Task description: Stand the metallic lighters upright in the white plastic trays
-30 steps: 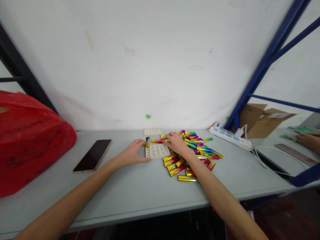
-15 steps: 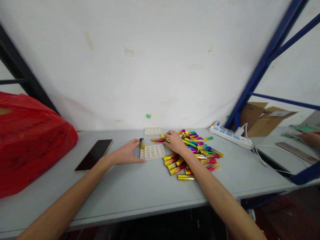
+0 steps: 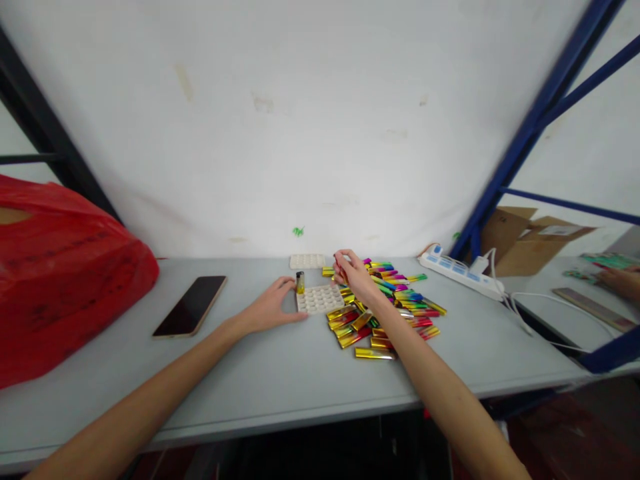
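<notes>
A pale tray (image 3: 321,299) with rows of round cups lies on the grey table, and one gold and black cylinder (image 3: 300,283) stands upright at its back left corner. My left hand (image 3: 273,308) is beside the tray's left edge, thumb and fingers apart around that corner, holding nothing. Over the left edge of a pile of shiny multicoloured tubes (image 3: 385,287), my right hand (image 3: 351,273) is raised with its fingers pinched on a reddish tube, mostly hidden by the fingers. A second pale tray (image 3: 307,261) lies near the wall.
A phone (image 3: 191,307) lies at the left, beside a big red bag (image 3: 65,280). A white power strip (image 3: 461,272) with cables is at the right, near a cardboard box (image 3: 530,240) and blue shelf posts. At the far right another person's hand (image 3: 620,277) shows.
The near tray, its standing cylinder and my left hand have shifted right. My right hand has lifted a reddish tube from the table beside the pile.
</notes>
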Available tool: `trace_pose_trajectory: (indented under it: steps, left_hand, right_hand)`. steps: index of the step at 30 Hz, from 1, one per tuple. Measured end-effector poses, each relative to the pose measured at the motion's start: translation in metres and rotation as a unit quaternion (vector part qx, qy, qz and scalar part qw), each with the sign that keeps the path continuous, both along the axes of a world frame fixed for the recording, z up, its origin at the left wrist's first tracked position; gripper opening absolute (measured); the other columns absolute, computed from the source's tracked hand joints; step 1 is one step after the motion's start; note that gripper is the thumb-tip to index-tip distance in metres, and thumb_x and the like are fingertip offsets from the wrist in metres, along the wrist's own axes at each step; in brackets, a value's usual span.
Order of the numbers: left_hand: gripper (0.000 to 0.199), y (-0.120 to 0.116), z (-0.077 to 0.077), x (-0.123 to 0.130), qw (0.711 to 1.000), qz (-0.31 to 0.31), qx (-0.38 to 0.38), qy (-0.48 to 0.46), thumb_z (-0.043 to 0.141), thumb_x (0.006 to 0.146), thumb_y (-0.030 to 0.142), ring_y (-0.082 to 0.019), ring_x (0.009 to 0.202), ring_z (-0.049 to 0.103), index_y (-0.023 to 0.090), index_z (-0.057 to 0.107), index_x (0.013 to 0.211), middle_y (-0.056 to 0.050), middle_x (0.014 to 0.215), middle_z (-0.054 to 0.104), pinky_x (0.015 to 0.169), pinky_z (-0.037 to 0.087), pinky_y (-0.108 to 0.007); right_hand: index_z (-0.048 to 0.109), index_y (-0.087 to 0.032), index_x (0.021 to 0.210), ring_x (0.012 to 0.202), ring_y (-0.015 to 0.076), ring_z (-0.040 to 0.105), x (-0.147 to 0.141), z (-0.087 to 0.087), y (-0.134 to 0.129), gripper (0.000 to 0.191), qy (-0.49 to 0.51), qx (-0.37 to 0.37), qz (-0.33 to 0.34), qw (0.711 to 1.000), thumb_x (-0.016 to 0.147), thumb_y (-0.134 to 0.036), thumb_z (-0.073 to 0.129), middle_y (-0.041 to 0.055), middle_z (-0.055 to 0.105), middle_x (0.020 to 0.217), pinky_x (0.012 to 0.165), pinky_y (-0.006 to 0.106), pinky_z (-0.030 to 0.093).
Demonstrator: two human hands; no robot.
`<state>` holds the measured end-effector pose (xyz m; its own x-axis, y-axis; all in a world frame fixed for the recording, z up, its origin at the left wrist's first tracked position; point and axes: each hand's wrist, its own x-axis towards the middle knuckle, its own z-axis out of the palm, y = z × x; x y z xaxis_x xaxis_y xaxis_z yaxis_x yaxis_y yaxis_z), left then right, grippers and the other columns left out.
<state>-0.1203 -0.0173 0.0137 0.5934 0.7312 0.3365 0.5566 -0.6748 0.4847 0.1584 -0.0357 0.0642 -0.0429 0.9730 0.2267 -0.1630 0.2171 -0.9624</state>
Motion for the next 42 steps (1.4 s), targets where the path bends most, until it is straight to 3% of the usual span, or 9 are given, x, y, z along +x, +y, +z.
trace_pose_trajectory:
  steps: [4, 9, 15, 19, 23, 29, 33, 37, 42]
  left_hand:
    - [0.065, -0.001, -0.001, 0.001, 1.000, 0.000, -0.015, -0.007, 0.087, 0.086, 0.071, -0.039, 0.142, 0.067, 0.025, 0.068, 0.126, -0.015, 0.148, 0.067, 0.131, 0.049, -0.056]
    - [0.062, -0.001, 0.001, 0.000, 1.000, -0.011, -0.015, -0.009, 0.086, 0.086, 0.072, -0.039, 0.141, 0.068, 0.026, 0.069, 0.124, -0.013, 0.146, 0.068, 0.129, 0.052, -0.055]
    - [0.062, -0.002, 0.002, 0.001, 1.000, -0.016, -0.008, -0.012, 0.084, 0.087, 0.074, -0.039, 0.138, 0.069, 0.026, 0.069, 0.122, -0.013, 0.142, 0.070, 0.127, 0.054, -0.053]
    - [0.063, -0.003, 0.003, 0.001, 1.000, -0.013, -0.007, -0.009, 0.084, 0.087, 0.074, -0.039, 0.135, 0.070, 0.025, 0.069, 0.124, -0.014, 0.140, 0.071, 0.125, 0.055, -0.054]
    - [0.066, -0.002, 0.002, 0.001, 1.000, -0.011, -0.005, -0.004, 0.083, 0.087, 0.076, -0.040, 0.137, 0.069, 0.025, 0.068, 0.127, -0.014, 0.141, 0.071, 0.126, 0.054, -0.054]
    - [0.065, -0.001, 0.001, 0.001, 1.000, -0.016, 0.002, 0.005, 0.081, 0.089, 0.077, -0.040, 0.139, 0.068, 0.026, 0.068, 0.128, -0.013, 0.142, 0.071, 0.125, 0.053, -0.053]
    - [0.067, -0.001, 0.001, 0.001, 1.000, -0.018, 0.008, 0.008, 0.080, 0.090, 0.079, -0.040, 0.137, 0.069, 0.025, 0.069, 0.128, -0.013, 0.140, 0.072, 0.123, 0.055, -0.053]
    - [0.070, -0.001, 0.000, 0.000, 1.000, -0.021, 0.008, 0.011, 0.081, 0.091, 0.080, -0.041, 0.138, 0.068, 0.024, 0.070, 0.133, -0.015, 0.142, 0.072, 0.124, 0.054, -0.053]
    - [0.076, 0.000, 0.001, 0.000, 0.999, -0.026, 0.012, 0.015, 0.081, 0.091, 0.079, -0.041, 0.143, 0.066, 0.024, 0.069, 0.141, -0.015, 0.148, 0.072, 0.128, 0.051, -0.053]
  right_hand:
    - [0.066, -0.025, 0.097, 0.049, 0.0082, 0.030, -0.002, 0.001, -0.003, 0.061, -0.070, 0.002, 0.000, 0.998, 0.082, -0.082, 0.080, -0.0097, 0.048, 0.066, 0.045, 0.023, 0.023]
    - [0.061, -0.023, 0.071, 0.058, 0.0126, 0.037, -0.003, -0.009, 0.000, 0.061, -0.168, 0.064, -0.065, 0.981, 0.085, -0.082, 0.072, -0.0050, 0.042, 0.062, 0.053, 0.027, 0.026]
    - [0.040, -0.027, 0.060, 0.064, 0.0125, 0.032, -0.007, -0.013, -0.002, 0.047, -0.270, 0.109, -0.116, 0.949, 0.085, -0.060, 0.062, -0.0045, 0.031, 0.064, 0.061, 0.030, 0.024]
    - [0.041, -0.026, 0.060, 0.064, 0.0128, 0.034, -0.010, -0.014, -0.003, 0.040, -0.297, 0.120, -0.117, 0.940, 0.082, -0.053, 0.061, -0.0045, 0.033, 0.065, 0.062, 0.030, 0.026]
    - [0.047, -0.025, 0.062, 0.065, 0.0140, 0.039, -0.008, -0.017, -0.002, 0.047, -0.319, 0.136, -0.114, 0.931, 0.091, -0.059, 0.062, -0.0046, 0.037, 0.063, 0.064, 0.030, 0.029]
    - [0.071, -0.021, 0.096, 0.071, 0.0176, 0.057, -0.007, -0.017, -0.004, 0.045, -0.343, 0.167, -0.017, 0.924, 0.115, -0.057, 0.051, -0.0011, 0.063, 0.077, 0.071, 0.029, 0.044]
    - [0.071, -0.021, 0.097, 0.086, 0.0190, 0.064, -0.010, -0.019, -0.008, 0.040, -0.426, 0.243, 0.002, 0.872, 0.120, -0.050, 0.055, 0.0051, 0.070, 0.096, 0.082, 0.029, 0.047]
    - [0.069, -0.022, 0.093, 0.075, 0.0179, 0.060, -0.012, -0.020, -0.011, 0.036, -0.515, 0.262, 0.012, 0.816, 0.119, -0.046, 0.063, 0.0008, 0.066, 0.080, 0.074, 0.028, 0.040]
    - [0.067, -0.023, 0.094, 0.073, 0.0182, 0.065, -0.015, -0.020, -0.010, 0.033, -0.494, 0.243, -0.019, 0.835, 0.121, -0.041, 0.061, 0.0012, 0.073, 0.079, 0.072, 0.027, 0.039]
